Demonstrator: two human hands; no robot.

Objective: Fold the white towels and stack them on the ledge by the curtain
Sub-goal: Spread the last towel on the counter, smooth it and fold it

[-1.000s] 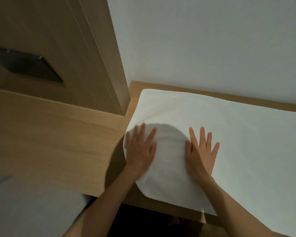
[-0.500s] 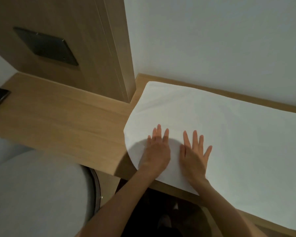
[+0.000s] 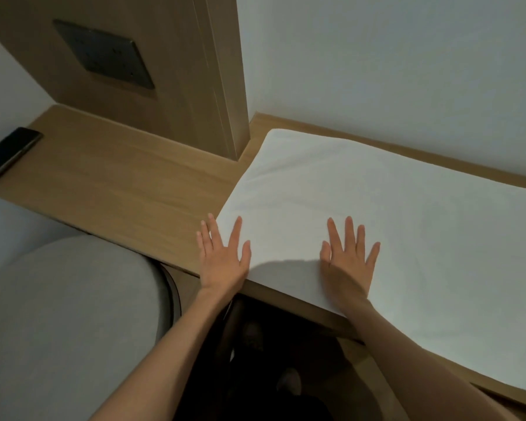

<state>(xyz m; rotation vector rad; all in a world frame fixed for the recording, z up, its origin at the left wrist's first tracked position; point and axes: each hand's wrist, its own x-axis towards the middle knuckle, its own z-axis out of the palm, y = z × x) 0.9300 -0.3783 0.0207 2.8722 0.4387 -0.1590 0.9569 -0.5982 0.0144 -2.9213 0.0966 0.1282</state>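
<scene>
Smoothing stage, seemingly. At near edge of counter [image 3: 119, 183], lays left hand [image 3: 222, 256] flat, fingers spread, gripping nothing, across towel [image 3: 362, 202] border, perhaps to square it; presses right hand [image 3: 346, 265], equally flat and empty, on cloth, pinning it. Has towel spread toward counter's far side.

Free ledge [image 3: 128, 189] between phone [image 3: 8, 153] and towel [image 3: 362, 214]

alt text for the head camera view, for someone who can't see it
Two open hands rest flat on a white towel spread over a wooden ledge: the left hand at the towel's left edge, partly on the wood, the right hand further in. A dark phone lies at the ledge's far left.
</scene>
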